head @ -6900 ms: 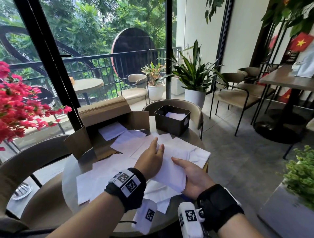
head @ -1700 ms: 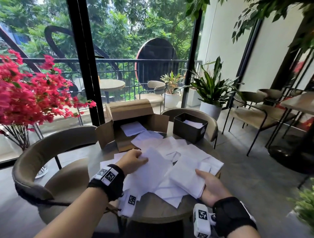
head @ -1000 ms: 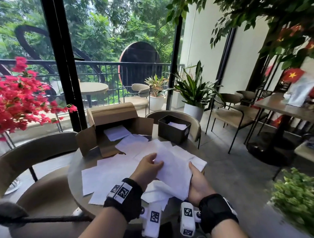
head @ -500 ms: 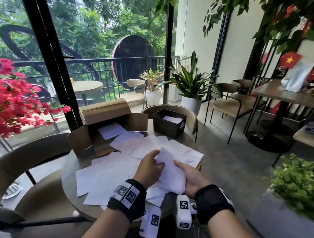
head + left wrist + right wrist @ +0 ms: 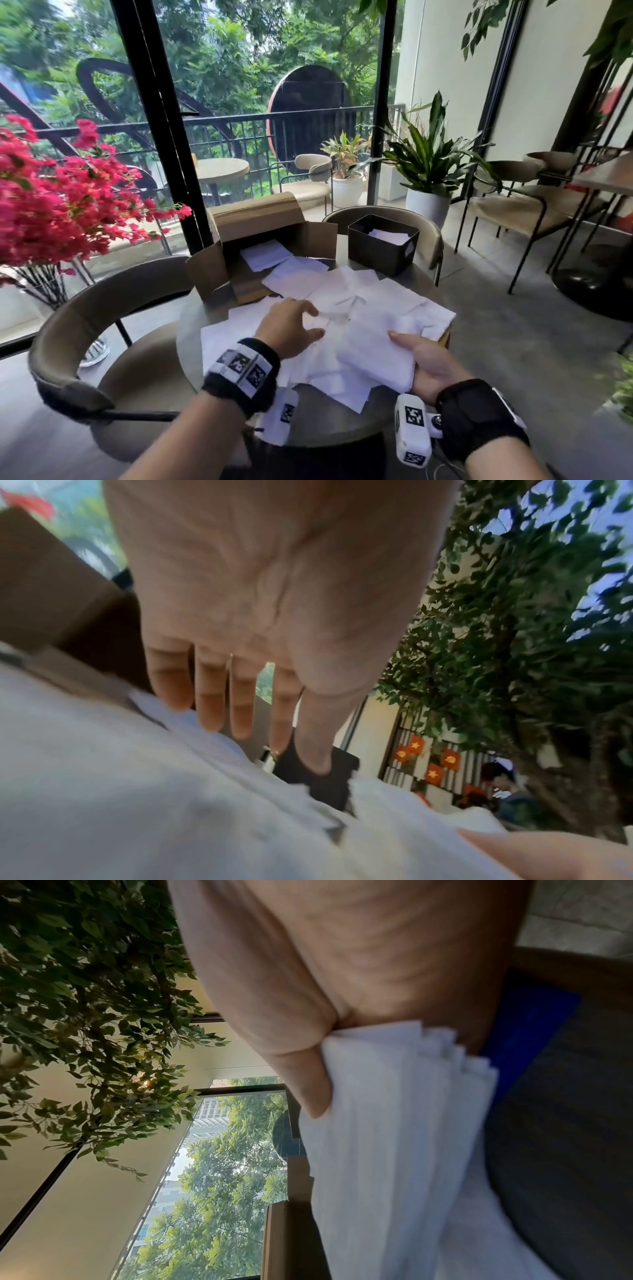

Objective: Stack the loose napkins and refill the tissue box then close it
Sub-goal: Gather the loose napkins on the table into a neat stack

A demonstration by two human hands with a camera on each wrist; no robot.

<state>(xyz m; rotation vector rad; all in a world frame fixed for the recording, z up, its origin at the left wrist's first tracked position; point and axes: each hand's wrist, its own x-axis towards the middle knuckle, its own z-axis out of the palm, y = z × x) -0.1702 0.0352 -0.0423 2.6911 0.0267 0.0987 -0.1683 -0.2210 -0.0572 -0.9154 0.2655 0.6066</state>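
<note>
Left hand [image 5: 291, 325]: I see it palm down, fingers spread loosely over loose napkins [image 5: 346, 291] (blurred).
Right hand [image 5: 431, 363]: palm up, thumb clamping stack [image 5: 376, 353].
Stack: flat, long axis toward box [image 5: 383, 244].

White napkins [image 5: 342, 294] scattered overlapping on table, small stack [image 5: 376, 356] lifted, dark tissue box [image 5: 380, 251] open behind

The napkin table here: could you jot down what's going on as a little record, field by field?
Setting: round table by a window
Loose napkins: scattered over the tabletop, overlapping
Right hand: grips a stack of napkins, thumb on top
Left hand: fingers spread, reaching down onto a loose napkin
Cardboard box: open, lying on its side, napkins spilling out
Dark tissue box: open at the far edge, some white tissue inside
Progress: stacking underway, refill not yet done
</note>
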